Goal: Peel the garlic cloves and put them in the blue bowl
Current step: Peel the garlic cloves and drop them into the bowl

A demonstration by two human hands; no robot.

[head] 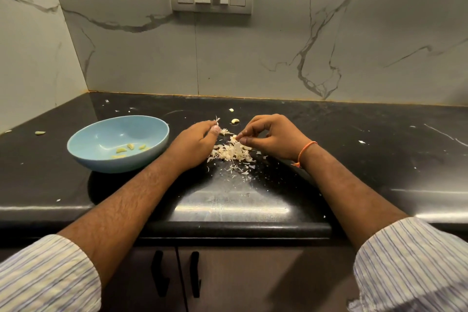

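My right hand (pixel 272 138) pinches a small, light, slippery garlic clove (pixel 238 137) by its tip; my left hand (pixel 200 142) pinches papery skin (pixel 217 121) at nine o'clock.

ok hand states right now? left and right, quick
Left hand: fingers pinch a papery scrap of garlic skin.
Right hand: fingertips pinch a small pale piece over the peel pile; clove or skin cannot be told.

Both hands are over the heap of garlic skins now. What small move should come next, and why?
Probably the left hand should drop the papery skin strip it pinches, while the right hand keeps its pinch on the small pale piece above the skin heap. Whether that piece is a peeled clove cannot be told. The light blue oval bowl holds only a few cloves.
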